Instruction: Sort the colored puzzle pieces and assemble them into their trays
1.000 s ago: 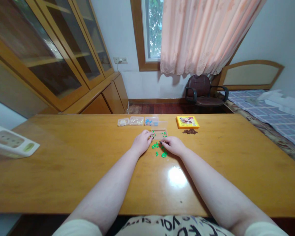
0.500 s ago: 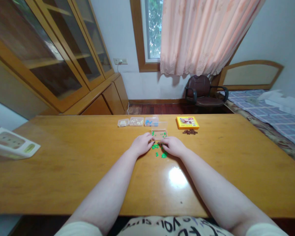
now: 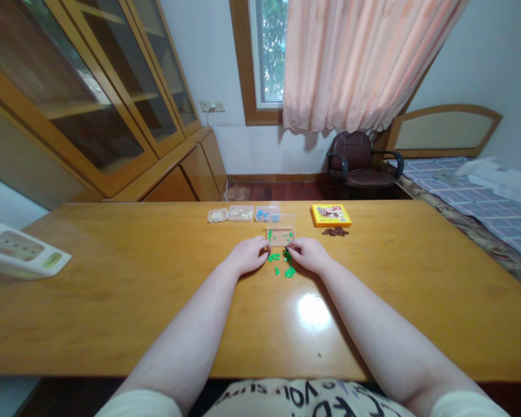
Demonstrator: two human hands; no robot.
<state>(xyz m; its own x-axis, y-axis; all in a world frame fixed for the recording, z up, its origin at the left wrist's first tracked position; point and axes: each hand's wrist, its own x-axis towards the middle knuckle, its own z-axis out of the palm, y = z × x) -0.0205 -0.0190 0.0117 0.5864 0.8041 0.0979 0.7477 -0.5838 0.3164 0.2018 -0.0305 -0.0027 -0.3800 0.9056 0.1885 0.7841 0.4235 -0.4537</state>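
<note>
A shallow clear tray [image 3: 280,238] sits on the wooden surface [image 3: 165,301], just beyond the two hands, with a few small green pieces [image 3: 270,234] inside, some toward its left end and others toward its right. Behind it is a flat transparent part [image 3: 288,219], perhaps a lid. Farther back, near the far edge, stand three clear containers in a row: the right container [image 3: 268,222] holds blue pieces [image 3: 261,215], the middle container [image 3: 240,220] holds cream-white pieces [image 3: 246,215], and the smaller left container [image 3: 217,222] holds something whitish that is too small to make out. On the near side of the tray, loose green pieces [image 3: 274,257] lie in separate clusters directly on the surface, between and in front of the hands. The left hand [image 3: 250,255] rests by the tray's near left corner with its fingers curled; the right hand [image 3: 308,255] is bent inward over the upper right cluster, its thumb and fingers close together and partly covering those pieces. Whether either hand grips a piece cannot be told. To the right of the containers lies a yellow box [image 3: 330,216] with a printed top, and just in front of it a spread of brown pieces [image 3: 335,231]. A white object [image 3: 24,252] with an oval green label stands at the left. Beyond the surface are a brown chair [image 3: 356,159] and a bed [image 3: 473,185].
</note>
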